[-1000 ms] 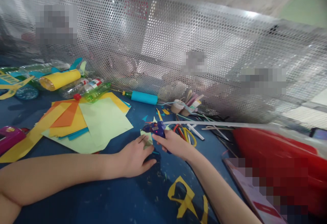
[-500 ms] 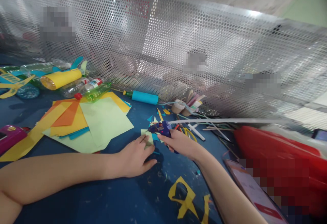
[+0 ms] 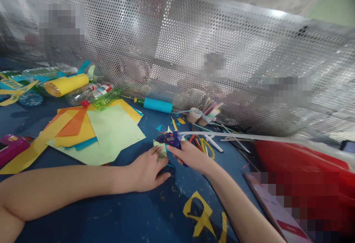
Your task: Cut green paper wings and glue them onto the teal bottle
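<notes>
My right hand is wrapped around the handle of a dark blue hot glue gun. From the gun's rear a long whitish glue stick reaches far to the right. Its nozzle points left, at the top edge of a small pale green paper piece; whether it touches cannot be seen. My left hand lies flat on that piece, fingers spread, pressing it to the blue table. Part of the paper is hidden beneath the fingers.
Coloured paper sheets are piled at left, with plastic bottles behind. A blue-wrapped bottle lies by the perforated metal screen. Yellow paper scraps, a phone and a red bag are at right.
My right hand has moved the glue gun slightly left, its nozzle now over the paper's top edge. The glue stick has shifted with it. My left hand stays in place.
</notes>
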`<state>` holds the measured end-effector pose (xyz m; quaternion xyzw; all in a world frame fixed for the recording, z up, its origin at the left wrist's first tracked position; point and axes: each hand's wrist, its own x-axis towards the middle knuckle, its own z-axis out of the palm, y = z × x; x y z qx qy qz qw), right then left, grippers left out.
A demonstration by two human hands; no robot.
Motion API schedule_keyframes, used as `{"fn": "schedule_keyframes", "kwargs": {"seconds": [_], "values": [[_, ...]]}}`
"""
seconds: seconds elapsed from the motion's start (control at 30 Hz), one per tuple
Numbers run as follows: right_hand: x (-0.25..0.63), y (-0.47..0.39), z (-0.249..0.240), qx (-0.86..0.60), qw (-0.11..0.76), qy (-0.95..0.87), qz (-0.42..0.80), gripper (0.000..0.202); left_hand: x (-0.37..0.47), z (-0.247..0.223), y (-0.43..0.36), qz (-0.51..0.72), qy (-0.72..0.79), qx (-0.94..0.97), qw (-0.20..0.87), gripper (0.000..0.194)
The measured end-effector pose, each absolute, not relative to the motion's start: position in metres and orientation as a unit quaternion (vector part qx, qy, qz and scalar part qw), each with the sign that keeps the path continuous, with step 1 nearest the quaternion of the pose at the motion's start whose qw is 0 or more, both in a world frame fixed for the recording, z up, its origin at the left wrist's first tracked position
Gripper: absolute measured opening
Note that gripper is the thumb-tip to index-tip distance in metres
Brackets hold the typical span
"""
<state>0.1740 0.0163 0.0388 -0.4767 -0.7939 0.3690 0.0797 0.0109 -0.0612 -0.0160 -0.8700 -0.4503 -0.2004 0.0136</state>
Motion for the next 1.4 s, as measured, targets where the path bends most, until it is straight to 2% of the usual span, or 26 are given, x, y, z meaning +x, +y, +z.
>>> {"fn": "schedule_keyframes", "kwargs": {"seconds": [0.4, 0.67, 1.03, 1.13, 1.3, 1.4], "values": [[0.179, 0.013, 0.056, -0.508, 0.064, -0.784, 0.352, 0.031, 0.011, -0.013, -0.062, -0.183, -0.459, -0.869, 0.015, 0.043], [0.182, 0.014, 0.063, -0.528, 0.048, -0.782, 0.327, 0.037, 0.011, -0.014, -0.062, -0.193, -0.457, -0.868, -0.009, 0.040], [0.187, 0.015, 0.063, -0.517, 0.076, -0.790, 0.321, 0.033, 0.011, -0.015, -0.062, -0.202, -0.444, -0.872, 0.029, 0.041], [0.186, 0.016, 0.063, -0.518, 0.128, -0.771, 0.347, 0.033, 0.011, -0.017, -0.061, -0.197, -0.446, -0.872, 0.038, 0.040], [0.177, 0.031, 0.044, -0.519, 0.339, -0.649, 0.441, 0.025, 0.010, -0.021, -0.059, -0.208, -0.453, -0.866, 0.034, 0.038], [0.177, 0.043, 0.029, -0.534, 0.406, -0.595, 0.443, 0.033, 0.010, -0.022, -0.059, -0.211, -0.458, -0.863, 0.028, 0.038]]}}
